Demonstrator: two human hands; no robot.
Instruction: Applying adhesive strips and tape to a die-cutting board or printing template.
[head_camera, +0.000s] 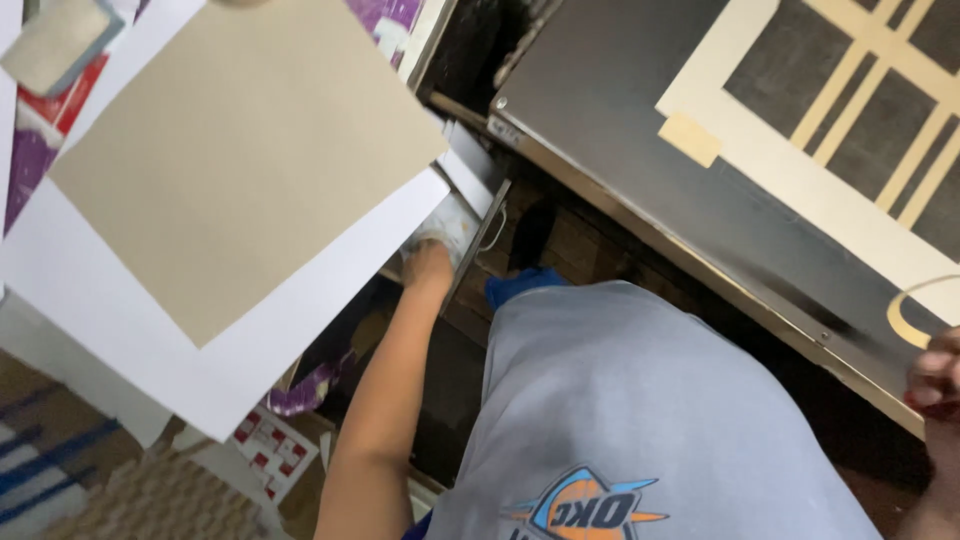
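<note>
My left arm reaches down past the edge of a white sheet (300, 300) that has a tan sheet (240, 170) lying on it. My left hand (432, 262) is at a whitish object (445, 225) beside a thin dark panel (478, 245) under the table; its fingers are hidden. My right hand (938, 385) shows only at the right edge, fingers curled, by the rim of a dark metal table (600, 90). A thin tan ring (900, 315) lies just above it. Whether the hand touches the ring is unclear.
Tan tape strips (850, 70) form a grid on the metal table, with a loose tan piece (690, 138). My grey printed garment (620, 400) fills the lower middle, with a blue shoe (520, 285) above it. Printed papers and cardboard (265, 440) lie at the lower left.
</note>
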